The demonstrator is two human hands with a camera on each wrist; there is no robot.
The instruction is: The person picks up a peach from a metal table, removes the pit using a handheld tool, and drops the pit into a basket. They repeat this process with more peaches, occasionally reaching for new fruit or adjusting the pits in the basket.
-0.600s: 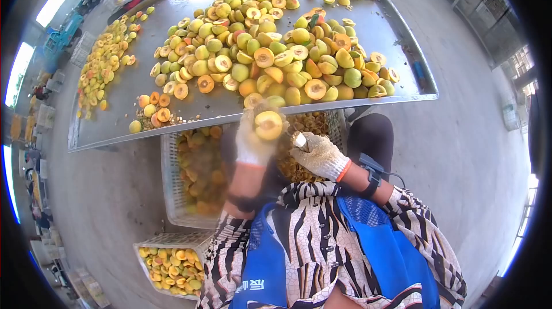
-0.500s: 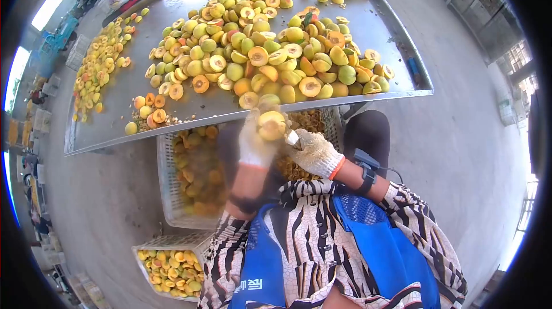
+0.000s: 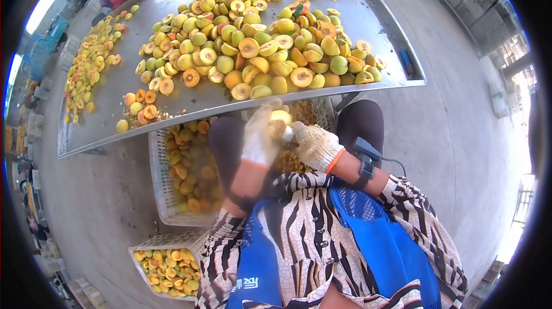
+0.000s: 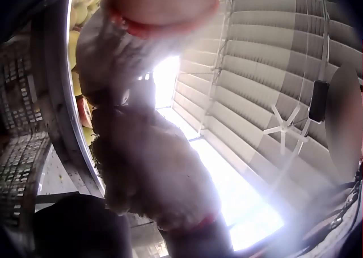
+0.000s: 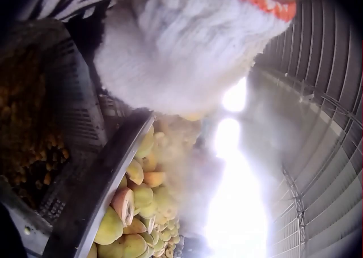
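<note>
fruit (image 3: 280, 117) lies held in gloved left fingers (image 3: 266, 109)

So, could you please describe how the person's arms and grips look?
The left grip and right grip wear whitish knitted gloves with orange cuff edges, the right glove stained brownish. The sleeves are pale with black, zebra-like stripes. The right forearm carries a dark strap, a dark box-shaped device and a thin cable; the left forearm has another dark strap, blurred.

A blue vest (image 3: 397, 251) tops a black-striped shirt (image 3: 311, 231) — the white gloves (image 3: 316, 144) have orange cuffs (image 3: 335, 160).
</note>
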